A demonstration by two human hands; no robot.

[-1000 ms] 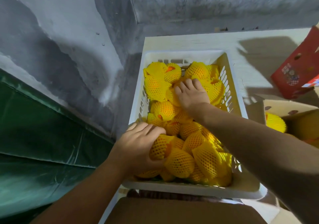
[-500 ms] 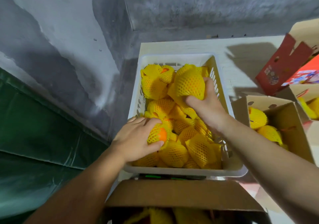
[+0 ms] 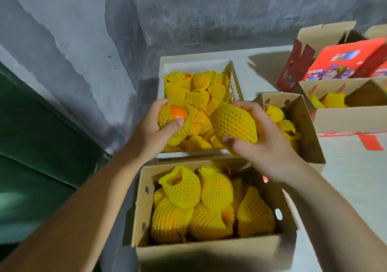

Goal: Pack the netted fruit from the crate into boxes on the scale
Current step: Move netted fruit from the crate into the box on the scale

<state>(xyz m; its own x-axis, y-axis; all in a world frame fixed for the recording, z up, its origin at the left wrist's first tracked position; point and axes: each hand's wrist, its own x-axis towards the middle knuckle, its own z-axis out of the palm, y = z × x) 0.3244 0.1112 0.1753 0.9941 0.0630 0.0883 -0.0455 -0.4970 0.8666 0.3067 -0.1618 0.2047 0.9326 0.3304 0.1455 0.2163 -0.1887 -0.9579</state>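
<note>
A: A netted fruit is held in each of the hands. The left hand (image 3: 159,129) is closed round a fruit with bare orange skin showing through its net (image 3: 174,115); the right hand (image 3: 258,144) is wrapped round a larger, fully netted fruit (image 3: 233,123), the thumb pressed beneath it.

B: Where are they held, relative to the rest?

A: Both are raised above the near end of the white crate (image 3: 232,83), side by side and almost touching. The open cardboard box (image 3: 209,248) lies just below and nearer, already filled across its visible top layer with netted fruit (image 3: 180,190). No scale can be seen beneath it.

B: How should the placing be done well?

A: Little room appears to be left, so each fruit would best be lowered into a hollow between those already packed, not dropped on a crown. The right rear corner, where the layer seems to sit lower, looks the likeliest gap. The slipped net on the left-hand fruit might well be drawn over the exposed skin first, so that bruising is avoided.

B: And the other boxes?

A: Two more part-filled boxes (image 3: 293,125) are stood on the desk (image 3: 345,177) to the right, well apart from the left hand, nearer to the right.
</note>
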